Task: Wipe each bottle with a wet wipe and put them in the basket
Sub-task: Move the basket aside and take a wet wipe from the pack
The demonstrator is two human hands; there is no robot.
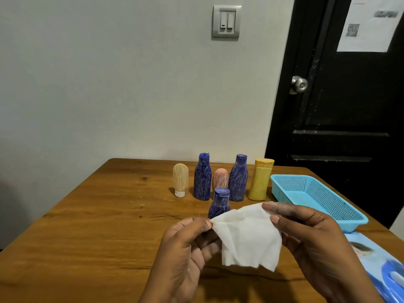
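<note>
Nearest: left hand (185, 248) and right hand (317, 248) are raised over the near part of the bench (87, 226), with a wet wipe (249, 239) stretched between them. Left fingers (205, 225) pinch its left corner and right fingers (275, 209) pinch the upper right edge. The rest of the sheet hangs creased, touching no bottle. Low right, a blue wipes packet (376, 265) lies on the bench, cut off by the frame. Just past the wipe, the front blue bottle (219, 201) stands alone, its base hidden behind the sheet. Behind it is a row, left to right: cream bottle (180, 179) (standing on its white cap), left blue bottle (202, 178), pink bottle (220, 179), right blue bottle (238, 179), yellow bottle (260, 180). Pale scribble lines show on the blue, pink and cream ones; on the yellow I cannot tell. The basket (354, 221) sits near the yellow bottle on its right, with no bottle in it. Progress, as I judge it: barely begun. The wipe is in hand, nothing looks wiped, and all six bottles are left to clean and place. The front bottle looks the easiest first pick. Obstacles are few, but the row is tight, so lifting a middle bottle could tip a neighbour. Far: pale wall (109, 84) with a light switch (226, 21), and a dark door (349, 127) with a knob (300, 84) and a paper notice (369, 25).
</note>
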